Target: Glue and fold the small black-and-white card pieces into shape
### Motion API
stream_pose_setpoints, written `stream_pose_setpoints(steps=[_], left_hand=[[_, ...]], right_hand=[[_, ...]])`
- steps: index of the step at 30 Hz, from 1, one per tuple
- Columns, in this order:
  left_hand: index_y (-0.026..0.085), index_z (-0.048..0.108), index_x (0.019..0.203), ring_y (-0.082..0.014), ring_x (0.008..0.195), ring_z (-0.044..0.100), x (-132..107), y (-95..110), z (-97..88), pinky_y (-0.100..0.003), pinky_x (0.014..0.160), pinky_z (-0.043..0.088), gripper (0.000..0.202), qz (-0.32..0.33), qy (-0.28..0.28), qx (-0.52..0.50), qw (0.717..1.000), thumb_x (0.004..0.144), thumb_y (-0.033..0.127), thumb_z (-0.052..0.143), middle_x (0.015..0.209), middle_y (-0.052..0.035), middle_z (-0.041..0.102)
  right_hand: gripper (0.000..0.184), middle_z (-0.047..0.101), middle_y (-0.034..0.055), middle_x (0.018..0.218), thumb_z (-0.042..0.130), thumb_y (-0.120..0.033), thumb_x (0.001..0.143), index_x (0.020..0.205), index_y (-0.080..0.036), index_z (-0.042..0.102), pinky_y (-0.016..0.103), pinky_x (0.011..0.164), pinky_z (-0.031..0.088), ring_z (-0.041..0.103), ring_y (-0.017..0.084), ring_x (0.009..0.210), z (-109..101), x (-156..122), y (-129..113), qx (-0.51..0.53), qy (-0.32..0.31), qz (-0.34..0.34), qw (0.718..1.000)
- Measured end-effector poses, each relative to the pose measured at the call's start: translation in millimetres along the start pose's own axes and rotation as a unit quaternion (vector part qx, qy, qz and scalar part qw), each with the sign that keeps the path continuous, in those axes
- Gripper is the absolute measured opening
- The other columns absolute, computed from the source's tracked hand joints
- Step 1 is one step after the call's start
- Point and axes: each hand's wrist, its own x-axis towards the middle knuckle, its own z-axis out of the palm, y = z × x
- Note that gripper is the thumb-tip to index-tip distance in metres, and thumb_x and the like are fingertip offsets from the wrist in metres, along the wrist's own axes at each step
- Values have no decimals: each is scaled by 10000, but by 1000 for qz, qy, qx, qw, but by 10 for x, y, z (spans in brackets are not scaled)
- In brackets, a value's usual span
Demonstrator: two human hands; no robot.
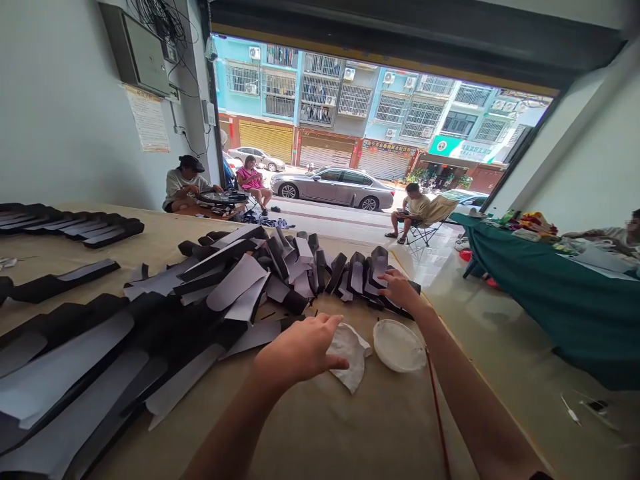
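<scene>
Left of the open left hand (300, 350), a heap of black-and-grey cut pieces (240, 287) lies on the table (360, 427), with a crumpled white cloth (353, 355) just right of the fingers. Above a white disc (399, 345), the open right hand (397, 290) rests its fingers on the heap's right end.

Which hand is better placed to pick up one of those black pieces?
Right, probably: the right hand is already at the edge of the black pieces, while the left hand sits nearer the crumpled white cloth.
</scene>
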Motion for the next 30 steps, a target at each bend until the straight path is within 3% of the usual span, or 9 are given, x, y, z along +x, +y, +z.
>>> stream_pose_setpoints(steps=[3, 5, 9, 12, 14, 18, 23, 27, 30], left_hand=[[161, 601, 1070, -258, 962, 644, 16, 92, -13, -303, 781, 470, 369, 30, 8, 23, 999, 758, 343, 678, 1034, -99, 673], [164, 618, 859, -211, 781, 658, 33, 169, 5, -262, 646, 444, 151, 74, 31, 33, 996, 794, 298, 639, 821, -46, 682], [170, 587, 719, -188, 614, 628, 38, 327, 104, -261, 545, 390, 218, 175, 55, 67, 981, 871, 317, 531, 629, -27, 629], [150, 585, 877, -191, 699, 646, 2, 417, 156, -262, 592, 433, 93, 228, 41, 66, 971, 818, 123, 519, 724, -44, 659], [132, 553, 1001, -196, 890, 635, -29, 455, 157, -270, 730, 472, 259, 269, 66, 56, 959, 759, 53, 510, 954, -80, 659], [127, 569, 1021, -222, 1061, 565, -83, 488, 136, -321, 908, 457, 205, 305, 107, 59, 944, 840, 161, 477, 1164, -95, 588], [141, 555, 1137, -224, 1070, 577, -148, 485, 141, -357, 907, 471, 309, 313, 100, 57, 943, 848, 141, 444, 1179, -90, 599], [135, 594, 1045, -232, 924, 642, -172, 468, 116, -378, 840, 511, 256, 271, 113, 56, 954, 892, 240, 417, 1046, -97, 649], [137, 613, 971, -227, 887, 651, -164, 434, 81, -363, 833, 524, 235, 263, 140, 53, 953, 887, 287, 453, 989, -80, 656]], right_hand=[[175, 639, 152, 983, 599, -257, 833, 923, -107, 618, 365, 855, 452, 592, 238, 963, 9, -220, -136, 7, 29, -12, 999], [187, 653, 110, 805, 517, -287, 878, 826, -133, 610, 349, 756, 464, 611, 217, 790, 34, -410, -289, 16, 28, -26, 999], [227, 587, 20, 582, 409, -217, 899, 788, -168, 600, 303, 624, 465, 577, 177, 599, 185, -718, -699, 50, -24, -99, 994], [241, 653, 51, 857, 420, -85, 810, 926, -180, 609, 280, 673, 502, 621, 157, 746, 367, -787, -1062, 88, -58, -178, 978], [298, 608, 82, 1105, 432, -39, 750, 909, -194, 631, 309, 779, 514, 614, 173, 931, 497, -777, -1328, 106, -68, -228, 965], [398, 463, 118, 1343, 423, -28, 763, 1026, -220, 652, 419, 942, 462, 481, 254, 1215, 713, -777, -1901, 119, -74, -293, 946], [444, 344, 152, 1471, 473, -26, 762, 1156, -182, 607, 462, 973, 444, 350, 325, 1331, 898, -841, -2508, 99, -71, -331, 936], [396, 429, 144, 1427, 419, -62, 833, 1185, -148, 577, 411, 899, 511, 530, 272, 1174, 915, -727, -2701, 114, -27, -301, 946], [403, 455, 151, 1400, 323, -102, 902, 1262, -107, 504, 371, 980, 471, 517, 223, 1205, 724, -538, -2600, 155, 42, -263, 951]])
